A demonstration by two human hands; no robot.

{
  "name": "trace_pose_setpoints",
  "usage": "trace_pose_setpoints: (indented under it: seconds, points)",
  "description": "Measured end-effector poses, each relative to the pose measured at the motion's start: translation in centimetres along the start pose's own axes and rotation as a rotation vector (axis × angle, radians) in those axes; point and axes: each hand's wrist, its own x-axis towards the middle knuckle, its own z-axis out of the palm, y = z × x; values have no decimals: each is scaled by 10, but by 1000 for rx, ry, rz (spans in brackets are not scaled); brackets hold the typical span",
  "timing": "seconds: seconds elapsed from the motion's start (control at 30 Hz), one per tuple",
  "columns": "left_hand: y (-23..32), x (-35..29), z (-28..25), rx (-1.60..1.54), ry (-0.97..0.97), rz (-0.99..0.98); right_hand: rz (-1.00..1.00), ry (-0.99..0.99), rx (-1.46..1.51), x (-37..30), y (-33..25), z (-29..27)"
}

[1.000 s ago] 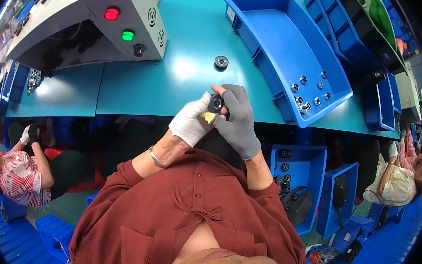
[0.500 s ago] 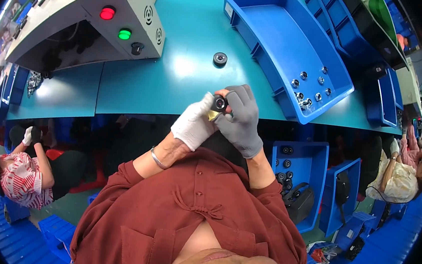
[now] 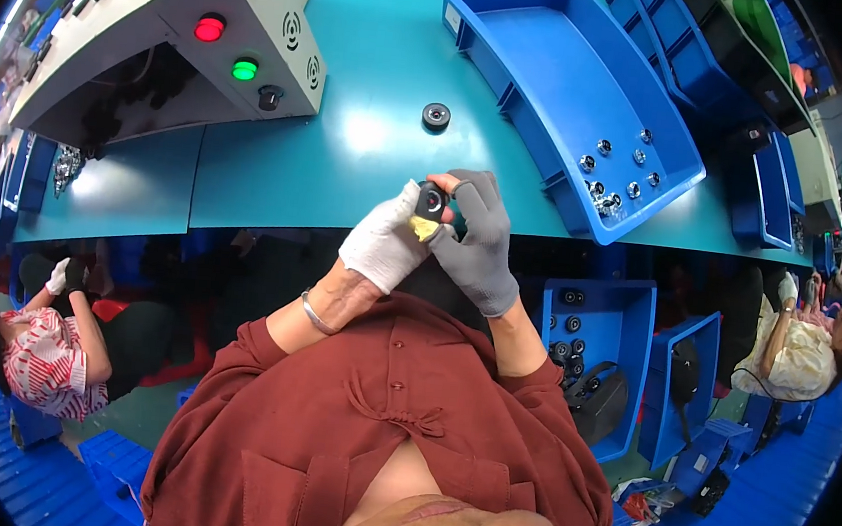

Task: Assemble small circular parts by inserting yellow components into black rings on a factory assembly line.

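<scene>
Both hands (image 3: 383,242) (image 3: 479,250) shifted slightly, black wheel (image 3: 431,201) held near the table's edge (image 3: 274,223).

Left hand (image 3: 384,241) + right hand (image 3: 480,248): hold black round part (image 3: 432,201) | yellow piece (image 3: 424,229), possibly cloth, below | blue tray (image 3: 558,70) at right

A black wheel (image 3: 436,117) interrupts the open lane between machine (image 3: 225,57) and tray (image 3: 569,84).

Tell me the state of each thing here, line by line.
Black part: held in both hands
Left hand: gloved, gripping that part
Right hand: gloved, gripping it too
Black wheel: lying on bench
Large blue tray: uncovered, holding shiny parts
Red button: bright, perhaps lit
Green button: bright, perhaps lit
</scene>
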Motion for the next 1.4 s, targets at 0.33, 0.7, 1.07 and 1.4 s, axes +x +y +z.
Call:
trace_pose_setpoints:
  seconds: [0.33, 0.7, 1.07, 1.4]
  points:
    - [1, -6, 16, 914, 163, 455, 415, -123, 503, -8, -8, -14]
    - [10, -7, 16, 911, 153, 396, 717, 6, 826, -13, -7, -6]
    - [11, -10, 19, 1462, 121, 749, 360, -12, 264, -5, -7, -7]
    - [10, -11, 10, 1193, 89, 576, 272, -46, 244, -4, -7, -11]
